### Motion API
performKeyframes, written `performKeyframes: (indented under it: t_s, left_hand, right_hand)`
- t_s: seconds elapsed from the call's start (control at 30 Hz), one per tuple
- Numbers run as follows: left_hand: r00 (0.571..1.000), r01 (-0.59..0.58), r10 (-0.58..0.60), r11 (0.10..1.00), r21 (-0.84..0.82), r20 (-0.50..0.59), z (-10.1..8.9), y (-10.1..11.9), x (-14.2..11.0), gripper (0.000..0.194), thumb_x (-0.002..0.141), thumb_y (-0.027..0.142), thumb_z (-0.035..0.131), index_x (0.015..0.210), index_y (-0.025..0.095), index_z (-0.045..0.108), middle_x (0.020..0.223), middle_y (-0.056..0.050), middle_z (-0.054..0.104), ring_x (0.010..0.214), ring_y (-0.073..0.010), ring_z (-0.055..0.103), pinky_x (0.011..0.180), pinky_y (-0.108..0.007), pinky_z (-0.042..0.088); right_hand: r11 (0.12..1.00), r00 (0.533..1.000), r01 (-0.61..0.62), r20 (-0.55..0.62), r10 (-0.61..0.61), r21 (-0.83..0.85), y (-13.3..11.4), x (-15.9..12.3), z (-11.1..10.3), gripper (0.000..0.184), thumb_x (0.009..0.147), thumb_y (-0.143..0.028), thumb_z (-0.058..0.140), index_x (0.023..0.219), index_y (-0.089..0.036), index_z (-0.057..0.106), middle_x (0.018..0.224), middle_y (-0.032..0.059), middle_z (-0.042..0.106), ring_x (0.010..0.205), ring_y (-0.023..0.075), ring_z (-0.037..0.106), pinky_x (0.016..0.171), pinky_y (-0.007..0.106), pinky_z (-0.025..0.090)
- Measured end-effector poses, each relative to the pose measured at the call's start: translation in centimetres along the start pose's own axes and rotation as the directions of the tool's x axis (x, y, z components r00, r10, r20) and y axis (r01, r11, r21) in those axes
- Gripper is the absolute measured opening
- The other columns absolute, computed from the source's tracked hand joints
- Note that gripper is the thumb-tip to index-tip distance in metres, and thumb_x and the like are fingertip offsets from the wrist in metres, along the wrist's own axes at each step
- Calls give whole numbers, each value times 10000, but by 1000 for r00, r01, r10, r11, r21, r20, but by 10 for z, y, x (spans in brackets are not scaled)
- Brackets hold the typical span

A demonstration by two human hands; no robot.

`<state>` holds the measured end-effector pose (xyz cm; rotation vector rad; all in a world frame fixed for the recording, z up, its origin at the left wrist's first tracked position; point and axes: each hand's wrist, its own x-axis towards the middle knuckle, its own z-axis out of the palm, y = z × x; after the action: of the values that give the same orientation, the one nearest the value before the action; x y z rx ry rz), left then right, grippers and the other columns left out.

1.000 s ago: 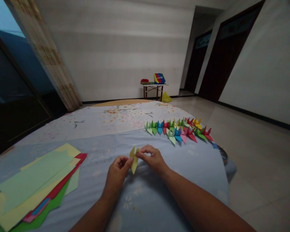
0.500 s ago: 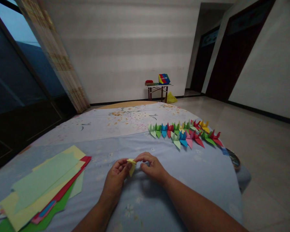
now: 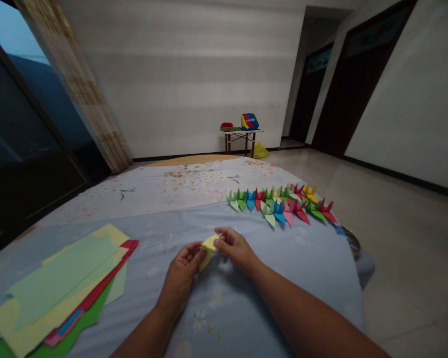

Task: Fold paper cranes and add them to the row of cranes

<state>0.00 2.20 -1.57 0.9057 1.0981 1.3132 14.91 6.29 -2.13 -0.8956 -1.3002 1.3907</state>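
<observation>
Dim room — plain white back wall, glossy pale tiled floor, dark wooden doors, patterned beige curtain, small wooden side table.

A small yellow folded paper, seemingly tilted, pinched above the blue cloth.

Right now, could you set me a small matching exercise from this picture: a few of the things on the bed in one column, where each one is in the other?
Things:
1. small folded yellow paper piece
2. row of colourful folded paper cranes
3. stack of flat coloured paper sheets
4. small wooden table

Places:
A. far off, by the white wall
B. on the blue sheet, left side
C. pinched between left hand and right hand
D. lined up on the sheet, beyond the hands to the right

Pairs: 1-C, 2-D, 3-B, 4-A
</observation>
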Motion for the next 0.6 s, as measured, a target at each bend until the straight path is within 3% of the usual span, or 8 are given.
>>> performKeyframes:
  t_s: [0.2, 0.37, 0.6]
  left_hand:
    - [998, 45, -46, 999, 28, 45, -2, -5, 1, 492, 595, 383, 745, 990, 151, 566, 652, 17, 626, 550, -106, 568, 522, -193, 410]
    - [999, 46, -46, 999, -2, 24, 3, -5, 1, 523, 566, 367, 755, 993, 140, 556, 582, 51, 570, 504, -87, 531, 504, -186, 394]
    - [997, 1, -2, 1000, 12, 74, 6, -7, 4, 536, 562, 397, 745, 983, 128, 551, 602, 28, 614, 517, -106, 565, 510, -195, 410]
  right_hand:
    - [999, 998, 25, -60, -26, -30, 10, 5, -1, 406, 706, -304, 592, 1068, -141, 508, 560, -86, 413, 462, 55, 359, 472, 206, 284]
    - [986, 993, 99, -46, -106, -138, 19, 6, -1, 368, 684, -225, 579, 1044, -169, 527, 621, -66, 473, 539, 74, 431, 534, 215, 340]
    - [983, 994, 89, -56, -99, -163, 24, 7, -4, 373, 640, -204, 601, 1011, -181, 569, 658, -55, 539, 571, 79, 485, 561, 212, 372]
